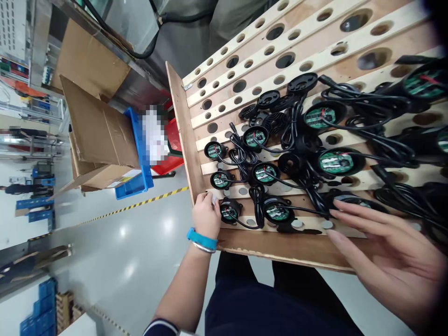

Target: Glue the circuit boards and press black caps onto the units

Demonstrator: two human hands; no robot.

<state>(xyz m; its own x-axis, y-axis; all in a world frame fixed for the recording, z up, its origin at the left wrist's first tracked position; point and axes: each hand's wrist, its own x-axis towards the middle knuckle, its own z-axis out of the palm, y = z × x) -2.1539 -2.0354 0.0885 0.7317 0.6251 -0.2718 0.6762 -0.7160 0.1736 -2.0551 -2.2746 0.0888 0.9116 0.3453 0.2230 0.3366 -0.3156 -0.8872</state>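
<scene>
— Left hand [206, 217], what have I got?

— Fingers curled in at the corner of the wooden rack [280, 247], right beside the nearest small round housing [230, 211]. There's something pale at the fingertips (from way over here, I can't tell whether it's gripped).

— And my right hand [392, 261]?

— Open! Fingers spread, thumb apart, by the rack's near edge, tips close to a larger black housing [357, 200]. Contact, I can't call.

— Why do the housings face up?

— I'd say to keep the green circuit boards [266, 173] exposed. A coiled cable [258, 205] lies between two housings in the near row, probably to keep its lead slack.

— Further out?

— Black vented covers [269, 99] cluster mid-rack, then slats [241, 100] full of round holes, perhaps there to seat parts. Past the end wall, a cardboard box [108, 126] stands beside a blue bin [135, 186] and a red bin [177, 135], and striped tape [133, 206] crosses the floor, likely marking a lane.
</scene>
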